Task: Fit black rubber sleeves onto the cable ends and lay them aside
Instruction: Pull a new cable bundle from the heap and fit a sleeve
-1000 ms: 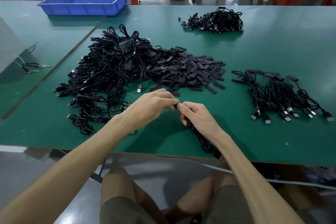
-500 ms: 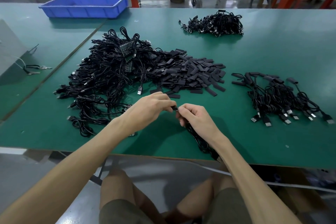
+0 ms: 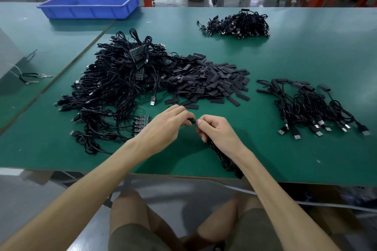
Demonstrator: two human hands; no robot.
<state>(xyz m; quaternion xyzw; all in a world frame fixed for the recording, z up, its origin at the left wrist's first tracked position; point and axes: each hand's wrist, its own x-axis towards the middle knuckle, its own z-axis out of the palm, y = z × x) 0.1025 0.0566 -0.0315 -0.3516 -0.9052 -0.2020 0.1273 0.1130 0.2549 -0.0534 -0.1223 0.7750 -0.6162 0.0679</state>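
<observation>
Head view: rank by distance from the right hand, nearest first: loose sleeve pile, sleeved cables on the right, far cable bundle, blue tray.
From the right hand:
1. Loose sleeve pile, just ahead of it.
2. Sleeved cables, off to its right.
3. Far cable bundle, mid-table toward the back.
4. Blue tray, far-left corner.

Even overhead light — soft shadows, warped edges.

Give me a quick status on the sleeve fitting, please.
Left hand pinching rubber sleeve; right hand gripping cable; fit hidden by fingers; nothing blocking.
</observation>
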